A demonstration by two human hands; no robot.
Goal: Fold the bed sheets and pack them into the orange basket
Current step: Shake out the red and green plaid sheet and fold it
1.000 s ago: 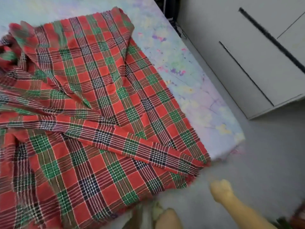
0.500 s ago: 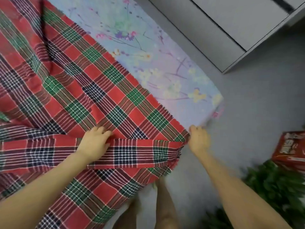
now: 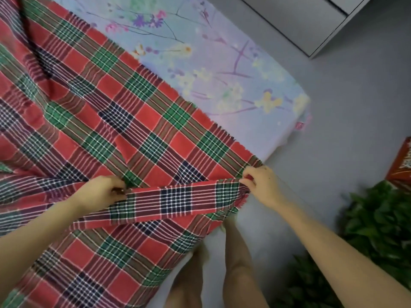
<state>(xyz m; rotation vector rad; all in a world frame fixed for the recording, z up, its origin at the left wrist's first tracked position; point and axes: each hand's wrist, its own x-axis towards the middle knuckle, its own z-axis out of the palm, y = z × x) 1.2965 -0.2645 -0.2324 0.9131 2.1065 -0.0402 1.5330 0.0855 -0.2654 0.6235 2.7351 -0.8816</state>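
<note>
A red, green and navy plaid bed sheet [image 3: 106, 112] lies spread and creased over the bed, its near part hanging over the bed's edge. My left hand [image 3: 101, 192] pinches a folded band of the sheet near the middle. My right hand [image 3: 260, 181] pinches the same band at the sheet's right corner by the bed's edge. The band is stretched between both hands. The orange basket is out of view.
A pale blue floral bed cover [image 3: 233, 70] shows beyond the sheet. Grey floor [image 3: 355, 121] lies to the right, with a grey cabinet [image 3: 295, 21] at the top. A green plant [image 3: 378, 218] and a red box [image 3: 400, 165] stand at right. My legs [image 3: 233, 263] are below.
The view has come closer to the bed's corner. Both hands reached in and took hold of the sheet's folded edge, which is now lifted and stretched between them.
</note>
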